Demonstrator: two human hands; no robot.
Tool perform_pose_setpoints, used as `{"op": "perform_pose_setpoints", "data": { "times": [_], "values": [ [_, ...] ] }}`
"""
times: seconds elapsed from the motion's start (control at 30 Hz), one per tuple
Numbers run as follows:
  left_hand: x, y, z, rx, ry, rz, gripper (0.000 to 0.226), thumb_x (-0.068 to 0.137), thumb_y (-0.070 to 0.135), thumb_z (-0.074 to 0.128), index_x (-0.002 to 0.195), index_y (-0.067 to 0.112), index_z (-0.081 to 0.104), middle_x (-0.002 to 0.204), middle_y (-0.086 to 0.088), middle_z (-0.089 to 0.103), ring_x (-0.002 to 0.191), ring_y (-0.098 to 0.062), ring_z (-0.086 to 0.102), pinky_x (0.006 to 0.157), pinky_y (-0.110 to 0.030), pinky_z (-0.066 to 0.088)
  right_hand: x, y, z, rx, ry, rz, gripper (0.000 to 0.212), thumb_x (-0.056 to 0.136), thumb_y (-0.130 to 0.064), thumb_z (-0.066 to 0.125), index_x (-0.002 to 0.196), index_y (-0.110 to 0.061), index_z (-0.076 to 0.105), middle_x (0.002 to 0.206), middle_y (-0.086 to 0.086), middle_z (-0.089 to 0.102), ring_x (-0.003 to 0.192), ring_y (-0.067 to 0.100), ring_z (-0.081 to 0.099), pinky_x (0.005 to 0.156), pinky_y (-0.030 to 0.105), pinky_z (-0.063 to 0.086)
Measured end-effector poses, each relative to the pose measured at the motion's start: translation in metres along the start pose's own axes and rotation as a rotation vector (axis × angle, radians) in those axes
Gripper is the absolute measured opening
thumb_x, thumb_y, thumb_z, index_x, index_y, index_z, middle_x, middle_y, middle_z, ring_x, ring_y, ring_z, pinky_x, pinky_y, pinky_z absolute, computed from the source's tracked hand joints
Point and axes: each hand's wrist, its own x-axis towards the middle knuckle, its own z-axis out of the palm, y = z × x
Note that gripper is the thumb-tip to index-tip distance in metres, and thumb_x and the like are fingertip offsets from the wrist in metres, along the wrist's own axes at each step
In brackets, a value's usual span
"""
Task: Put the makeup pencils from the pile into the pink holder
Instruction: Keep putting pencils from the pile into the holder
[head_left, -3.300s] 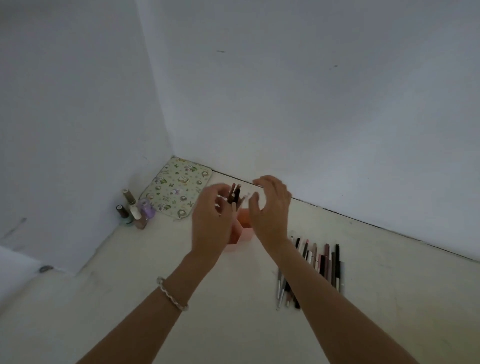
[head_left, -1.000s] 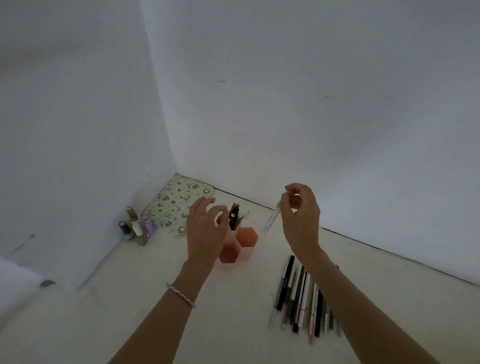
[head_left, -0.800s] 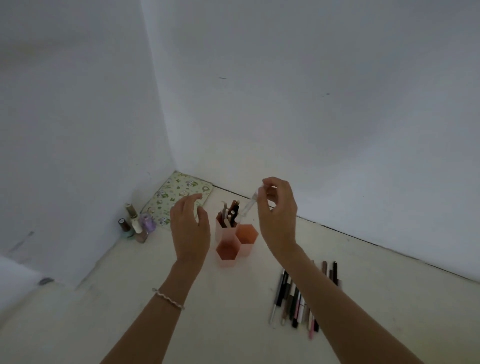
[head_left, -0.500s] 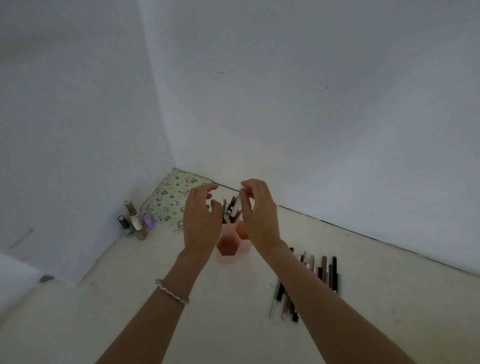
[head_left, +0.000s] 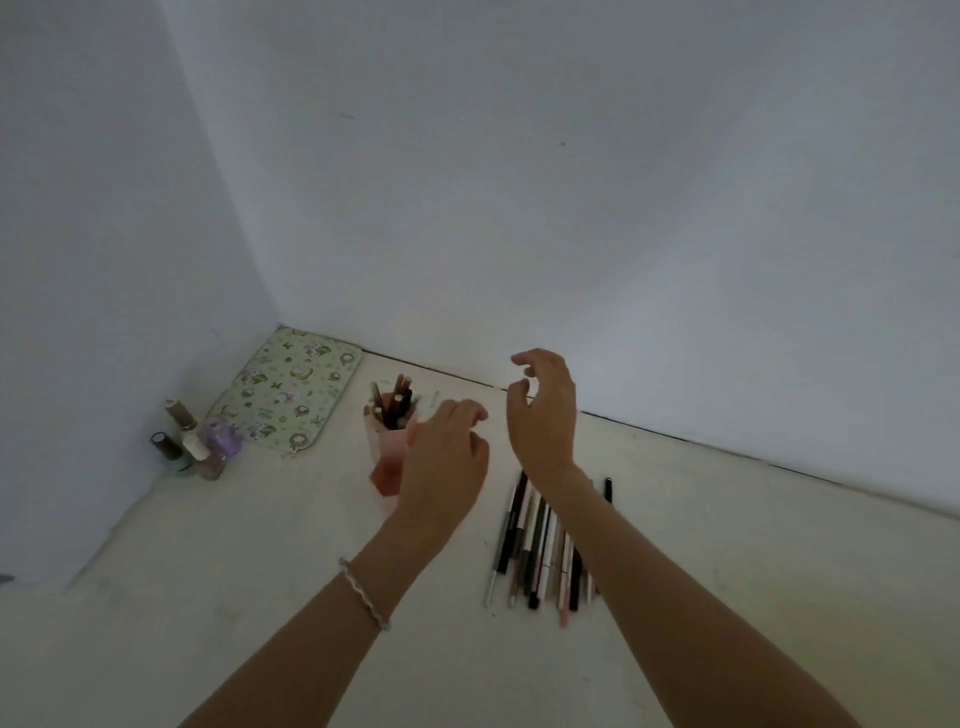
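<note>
I find the left hand (head_left: 447, 457) covering the right part of the pink holder (head_left: 385, 453). Only the holder's left cells and a lower front corner show, and I cannot tell whether the hand touches it. The hand's fingers are loosely curled, with nothing visible in them. The right forearm crosses the right side of the pile (head_left: 537, 545) and hides parts of several makeup pencils. One black pencil (head_left: 608, 489) shows beyond the arm. A pale sliver just right of the holder's contents is too blurred to identify.

The right hand (head_left: 545, 415) hovers above the far end of the pile, fingers apart and loosely bent, holding nothing. A bundle of standing pencils (head_left: 395, 408) leans in the holder's rear cell.

The surface (head_left: 260, 597) ends at two walls that meet in a corner behind the holder, and the rear wall (head_left: 623, 208) runs close behind both hands. Bare surface lies in front of the holder and to the right of the pile.

A patterned pouch (head_left: 293, 395) lies flat in the corner, near the holder's left. A cluster of small bottles (head_left: 192, 441) stands against the left wall, well apart from the pile. A bracelet (head_left: 363, 592) circles the left wrist.
</note>
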Motion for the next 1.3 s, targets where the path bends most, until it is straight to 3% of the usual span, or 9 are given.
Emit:
{"op": "perform_pose_setpoints", "data": {
  "times": [0.17,0.43,0.63,0.7,0.83,0.97,1.07,1.13,1.3],
  "values": [
    [-0.026,0.001,0.075,0.247,-0.482,-0.227,0.031,0.094,0.013,0.045,0.125,0.014,0.049,0.125,-0.004,0.052,0.116,-0.019,0.054,0.096,-0.027,0.044,-0.003,0.036,-0.04,-0.006,-0.008,0.122,0.03,0.086,0.003,0.048,0.099,-0.018,0.064,0.102,-0.007,0.061,0.09,-0.008,0.054,0.074,0.004,0.038],
    [-0.027,-0.009,0.109,0.363,-0.596,-0.259,0.027,0.092,0.005,0.047,0.119,0.009,0.048,0.119,-0.009,0.056,0.109,-0.024,0.057,0.089,-0.032,0.048,-0.022,0.083,-0.072,-0.08,-0.159,0.231,0.033,0.084,0.005,0.05,0.087,-0.027,0.059,0.094,-0.012,0.06,0.076,-0.003,0.054,0.066,0.008,0.039],
    [-0.024,-0.01,0.116,0.376,-0.537,-0.293,0.023,0.093,0.009,0.051,0.114,0.011,0.046,0.112,-0.006,0.059,0.1,-0.021,0.06,0.075,-0.026,0.044,-0.016,0.089,-0.064,-0.065,-0.232,0.244,0.032,0.084,0.002,0.049,0.089,-0.028,0.059,0.096,-0.013,0.06,0.076,-0.001,0.054,0.069,0.01,0.039],
    [-0.022,-0.01,0.116,0.365,-0.533,-0.304,0.029,0.093,0.012,0.052,0.121,0.009,0.042,0.115,-0.007,0.057,0.103,-0.023,0.061,0.079,-0.027,0.046,-0.014,0.091,-0.058,-0.076,-0.295,0.268,0.028,0.085,0.0,0.05,0.094,-0.023,0.062,0.098,-0.012,0.06,0.079,-0.001,0.054,0.07,0.011,0.039],
    [-0.006,-0.004,0.102,0.259,-0.498,-0.331,0.03,0.088,0.013,0.06,0.115,0.008,0.048,0.112,-0.009,0.056,0.097,-0.022,0.059,0.082,-0.03,0.05,-0.008,0.099,-0.044,-0.273,-0.521,0.313,0.022,0.089,-0.008,0.051,0.104,-0.011,0.066,0.101,0.0,0.066,0.092,0.015,0.06,0.08,0.027,0.049],
    [0.031,0.013,0.067,0.129,-0.35,-0.285,0.038,0.082,0.014,0.067,0.117,0.011,0.052,0.104,-0.005,0.058,0.09,-0.018,0.06,0.077,-0.03,0.051,-0.015,0.099,-0.021,-0.352,-0.676,0.395,0.017,0.086,-0.016,0.054,0.091,-0.009,0.069,0.092,0.005,0.07,0.092,0.024,0.061,0.08,0.036,0.053],
    [0.055,0.028,0.031,-0.006,-0.186,-0.271,0.037,0.083,0.013,0.067,0.117,0.016,0.05,0.093,0.001,0.062,0.078,-0.011,0.06,0.062,-0.019,0.045,-0.022,0.101,-0.006,-0.597,-0.732,0.294,0.026,0.087,-0.026,0.052,0.069,-0.009,0.055,0.073,0.002,0.056,0.084,0.022,0.051,0.073,0.033,0.042],
    [0.061,0.033,0.012,-0.085,-0.112,-0.246,0.038,0.085,0.013,0.065,0.119,0.019,0.048,0.089,0.004,0.063,0.08,-0.014,0.063,0.066,-0.026,0.053,-0.028,0.101,0.003,-0.744,-0.73,0.217,0.035,0.091,-0.036,0.051,0.065,-0.014,0.042,0.072,-0.001,0.043,0.085,0.021,0.044,0.073,0.031,0.032],
    [0.053,0.037,-0.002,-0.152,-0.067,-0.229,0.048,0.085,0.012,0.064,0.127,0.024,0.046,0.082,0.008,0.059,0.078,-0.014,0.063,0.076,-0.042,0.057,-0.04,0.101,0.022,-0.772,-0.709,0.205,0.03,0.094,-0.043,0.049,0.078,-0.017,0.046,0.082,0.002,0.05,0.094,0.023,0.052,0.074,0.033,0.031]
  ]
}}
